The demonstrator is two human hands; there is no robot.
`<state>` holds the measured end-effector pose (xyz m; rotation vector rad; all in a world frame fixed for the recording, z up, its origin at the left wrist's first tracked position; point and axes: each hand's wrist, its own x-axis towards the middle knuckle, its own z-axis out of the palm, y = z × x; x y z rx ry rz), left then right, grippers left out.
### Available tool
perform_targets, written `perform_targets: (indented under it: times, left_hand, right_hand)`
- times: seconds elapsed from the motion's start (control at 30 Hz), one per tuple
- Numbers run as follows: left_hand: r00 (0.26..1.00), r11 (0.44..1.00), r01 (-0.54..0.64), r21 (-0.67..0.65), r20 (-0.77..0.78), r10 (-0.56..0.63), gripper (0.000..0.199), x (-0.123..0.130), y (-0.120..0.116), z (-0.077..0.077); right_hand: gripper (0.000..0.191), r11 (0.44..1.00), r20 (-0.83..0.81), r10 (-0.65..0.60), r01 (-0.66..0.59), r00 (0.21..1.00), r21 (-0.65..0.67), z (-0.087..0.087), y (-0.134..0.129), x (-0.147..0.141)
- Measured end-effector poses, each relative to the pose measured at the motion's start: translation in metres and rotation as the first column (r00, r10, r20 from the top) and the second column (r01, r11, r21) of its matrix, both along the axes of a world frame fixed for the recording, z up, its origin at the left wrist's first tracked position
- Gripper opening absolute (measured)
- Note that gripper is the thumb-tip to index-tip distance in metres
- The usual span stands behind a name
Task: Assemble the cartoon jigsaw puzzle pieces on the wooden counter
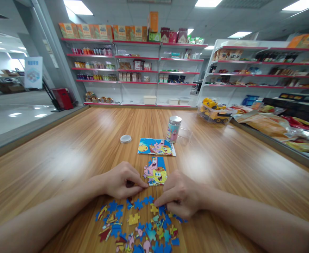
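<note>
The partly joined jigsaw puzzle (157,170), with a pink and a yellow cartoon figure, lies flat on the table. My left hand (124,181) is at its lower left corner, thumb and index finger drawn together in a pinch; whatever may be between the tips is too small to make out. Below the puzzle, loose jigsaw pieces (133,219) are scattered in blue, yellow, red and pink. My right hand (181,195) reaches in from the right, index finger stretched onto a yellow piece (153,209), other fingers curled. Its palm hides some pieces.
Beyond the puzzle lies a picture card (154,147). A cartoon-printed can (174,130) stands at the card's corner, and a silver lid (125,139) lies to the left. Farther right are a clear bin of toy trucks (215,111) and packaged goods (273,126). Stocked shelves (137,70) line the back.
</note>
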<state>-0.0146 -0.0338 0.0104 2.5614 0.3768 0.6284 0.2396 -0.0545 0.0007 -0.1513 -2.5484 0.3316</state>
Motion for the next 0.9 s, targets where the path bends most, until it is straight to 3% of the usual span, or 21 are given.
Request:
perform_targets:
  times: [0.17,0.37,0.57,0.9]
  left_hand:
    - [0.999,0.998,-0.034,0.059,0.030,0.032,0.021,-0.002,0.002,0.000]
    - [0.945,0.931,-0.321,0.171,0.116,0.305,0.023,-0.010,0.015,-0.009]
    - [0.965,0.949,-0.259,0.182,0.002,0.263,0.024,-0.015,0.022,-0.010]
    - [0.999,0.998,-0.042,0.056,-0.021,0.043,0.023,-0.022,0.022,-0.008]
  right_hand:
    - [0.033,0.999,-0.021,-0.037,0.037,0.999,0.003,0.005,-0.001,-0.001]
    - [0.037,0.958,-0.111,-0.280,0.285,0.953,0.029,0.004,0.001,-0.002]
    - [0.034,0.871,-0.111,-0.492,0.484,0.864,-0.087,-0.005,0.009,0.002]
    - [0.035,0.858,-0.080,-0.507,0.494,0.858,-0.142,-0.004,0.009,0.002]
